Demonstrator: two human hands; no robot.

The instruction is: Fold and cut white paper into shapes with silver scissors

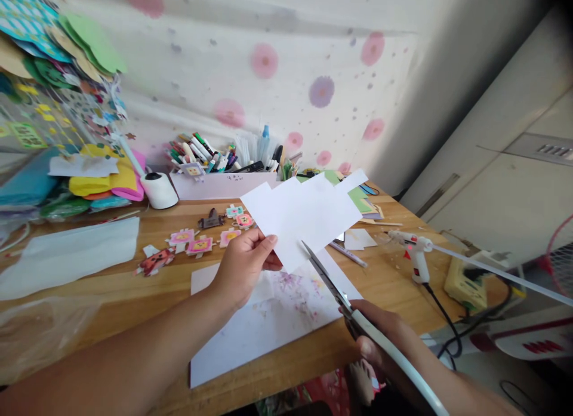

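While held above the wooden table (134,284), white paper sheet (299,216) pinched at lower left edge between thumb and fingers of left hand (244,264). Right hand (380,332) closed around handles of scissors (333,284); blades slightly parted, tips just at lower edge of sheet. Below: stained white paper (268,320) flat on table. Glue gun (414,249) standing to right, well apart.

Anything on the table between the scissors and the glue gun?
Head view: a pen and a small white paper scrap lie between the scissors and the glue gun; otherwise bare wood.
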